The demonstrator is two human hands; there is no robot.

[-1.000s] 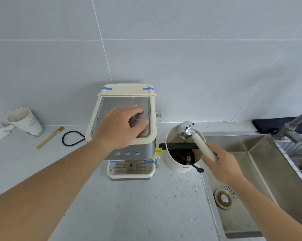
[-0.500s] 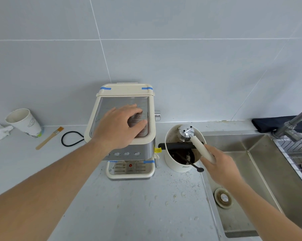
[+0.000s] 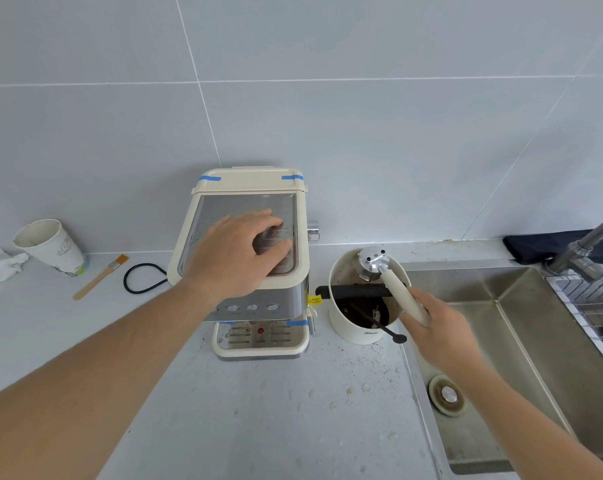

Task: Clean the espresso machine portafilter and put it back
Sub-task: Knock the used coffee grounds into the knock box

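Observation:
A cream and steel espresso machine stands against the tiled wall. My left hand lies flat on its top, fingers spread. My right hand grips the cream handle of the portafilter. Its metal head is turned upside down over the far rim of a white knock box. The box has a black bar across its mouth and dark coffee grounds inside. A black spoon leans out of the box toward me.
A steel sink with a drain plug lies to the right, a tap and dark cloth behind it. On the left stand a paper cup, a crumpled tissue, a small brush and the black cord. Grounds are scattered on the counter.
The portafilter head has dipped slightly lower over the knock box rim, then sits about the same. My left hand has stayed on the machine's top.

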